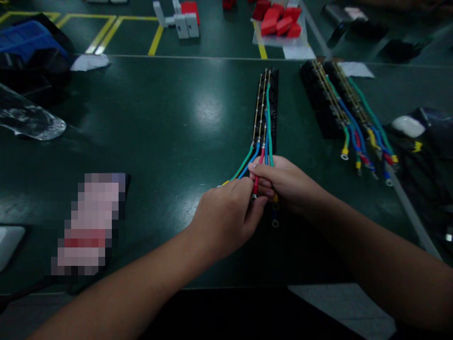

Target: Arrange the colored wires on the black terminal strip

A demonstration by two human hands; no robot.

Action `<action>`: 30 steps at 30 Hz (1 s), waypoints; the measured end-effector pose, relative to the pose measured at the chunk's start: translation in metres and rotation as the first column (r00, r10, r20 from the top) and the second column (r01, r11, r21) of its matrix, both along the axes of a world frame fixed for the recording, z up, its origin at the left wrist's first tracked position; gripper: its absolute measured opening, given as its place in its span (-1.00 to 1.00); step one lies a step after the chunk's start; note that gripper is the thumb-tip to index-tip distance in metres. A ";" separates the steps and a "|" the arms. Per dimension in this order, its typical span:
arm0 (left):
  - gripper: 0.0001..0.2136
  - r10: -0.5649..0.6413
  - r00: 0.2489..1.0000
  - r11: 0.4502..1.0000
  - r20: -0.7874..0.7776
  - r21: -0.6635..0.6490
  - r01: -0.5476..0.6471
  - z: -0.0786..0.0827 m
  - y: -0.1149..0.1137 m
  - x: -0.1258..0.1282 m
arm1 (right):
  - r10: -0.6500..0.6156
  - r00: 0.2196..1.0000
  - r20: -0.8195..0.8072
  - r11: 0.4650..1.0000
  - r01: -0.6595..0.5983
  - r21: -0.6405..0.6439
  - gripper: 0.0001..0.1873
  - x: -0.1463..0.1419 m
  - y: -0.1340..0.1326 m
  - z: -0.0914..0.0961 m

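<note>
A long black terminal strip point(273, 101) with brass-coloured metal bars lies lengthwise ahead of me. From it green, blue and red wires run toward my hands, with ring lugs on their ends. My right hand point(283, 177) is closed around several of these wires, its thumb against the red wire point(261, 158). Beside it, my left hand point(228, 215) is curled with its fingertips at the red wire's lug end point(254, 194). A blue wire point(249, 165) and a green wire pass behind the left hand. A ring lug point(275, 223) hangs below my right hand.
Two similar wired strips point(325, 101) lie at the right. A phone-like blurred object point(90, 217) is at the left. Across the back are red blocks point(281, 21), grey parts point(186, 25) and a blue bin point(28, 38). Cables point(421, 165) lie at the far right.
</note>
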State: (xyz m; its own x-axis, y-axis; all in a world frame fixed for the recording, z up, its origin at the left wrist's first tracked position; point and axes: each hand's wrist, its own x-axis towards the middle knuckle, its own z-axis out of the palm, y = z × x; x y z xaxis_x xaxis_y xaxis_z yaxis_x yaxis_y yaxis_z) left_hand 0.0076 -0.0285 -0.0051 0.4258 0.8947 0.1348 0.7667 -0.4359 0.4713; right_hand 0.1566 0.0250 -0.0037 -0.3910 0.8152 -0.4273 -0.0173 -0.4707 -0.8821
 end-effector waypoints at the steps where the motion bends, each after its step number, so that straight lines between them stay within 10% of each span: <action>1: -0.83 -0.001 1.000 1.000 -0.001 0.003 0.001 0.000 0.000 0.000 | 0.000 1.000 -0.001 1.000 0.000 0.003 -0.74 0.000 0.000 0.000; 30: -0.84 -0.008 1.000 1.000 0.011 0.018 0.008 -0.002 0.003 0.000 | 0.016 1.000 -0.016 1.000 -0.017 -0.017 -0.66 0.001 0.000 0.000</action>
